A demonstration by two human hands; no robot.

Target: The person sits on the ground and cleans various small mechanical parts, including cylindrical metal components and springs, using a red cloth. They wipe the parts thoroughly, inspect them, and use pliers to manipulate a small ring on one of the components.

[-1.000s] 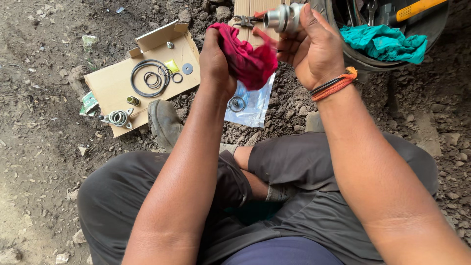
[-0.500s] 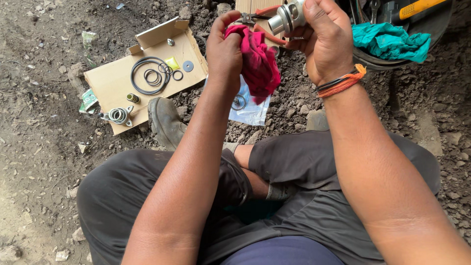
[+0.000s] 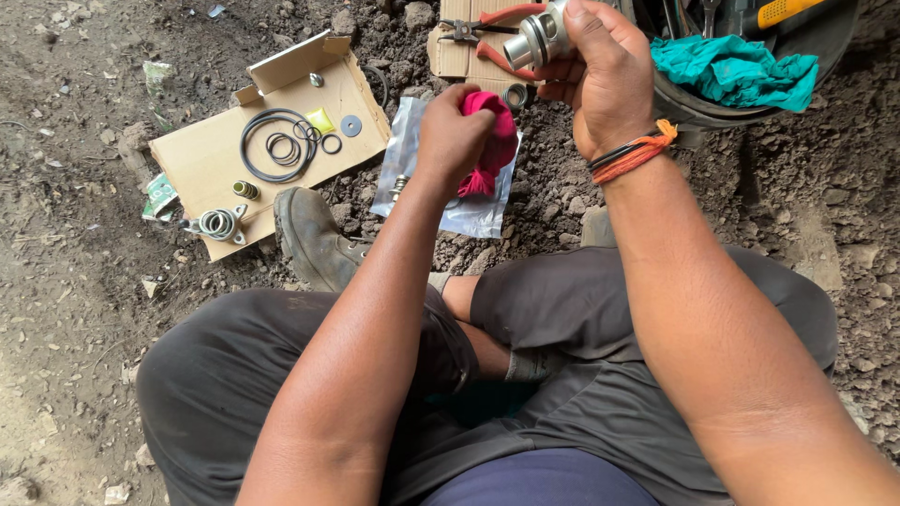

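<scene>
2 hands (image 3: 525, 122), 1 rag (image 3: 492, 141), 1 cylinder (image 3: 539, 37)

A smooth, bright metal cylinder (image 3: 536, 37) with a polished sheen is gripped in the right hand (image 3: 605, 80), while a soft, matt pink cloth rag (image 3: 492, 141) is bunched in the left hand (image 3: 450, 136). Black rubber O-rings (image 3: 277, 145) are laid out on a flat sheet of dull brown cardboard (image 3: 202, 164), beside a glossy, crinkled clear plastic bag (image 3: 469, 214). Rough, crumbly dirt ground (image 3: 75, 309) is seen all around, and a matt teal cloth (image 3: 736, 73) is crumpled at the top.
</scene>
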